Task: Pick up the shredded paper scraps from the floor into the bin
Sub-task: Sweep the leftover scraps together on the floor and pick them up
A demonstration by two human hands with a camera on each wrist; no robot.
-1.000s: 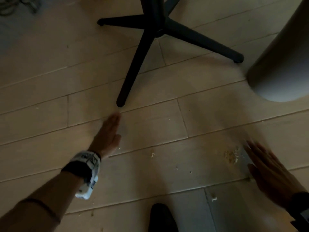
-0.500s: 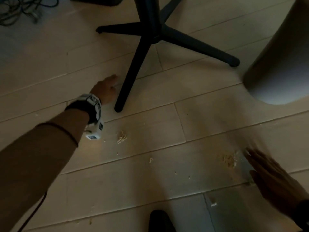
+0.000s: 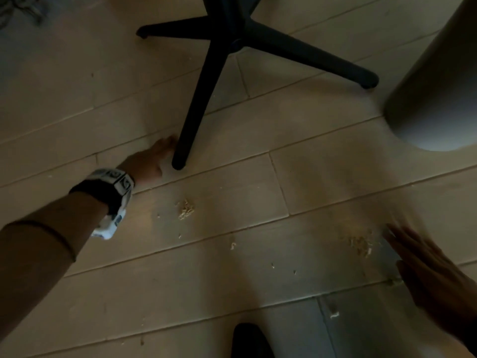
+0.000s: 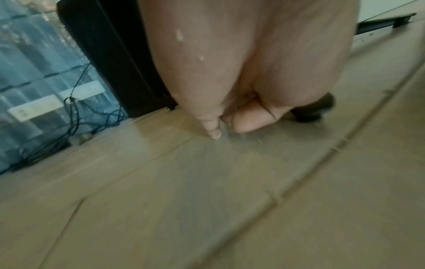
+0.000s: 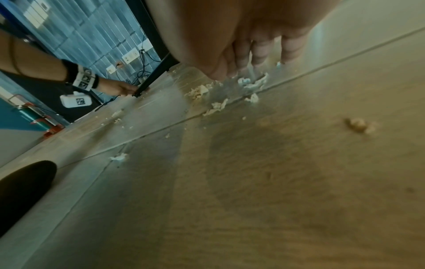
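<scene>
- The plank floor spreads under you, and the grey bin stands at the far right, well apart from your left side.
- The black chair base sits at the far centre; one leg ends just beside your left hand. Sweep carelessly there and you could push scraps under that leg, out of reach.
- Your left hand has its fingertips down at the floor with fingers drawn close together. You cannot tell whether anything is pinched between them. Bits cling to the skin, so they may drop off on the way to the bin.
- Your right hand lies flat, fingers straight and holding nothing, its fingertips at the edge of the right pile.
- The right scrap pile lies just left of that hand. A fast push would probably scatter it or wedge pieces into the plank seam.
- The smaller left scrap pile lies near your left wrist, untouched.
- Loose crumbs dot the floor between the piles; they are easy to miss.
</scene>
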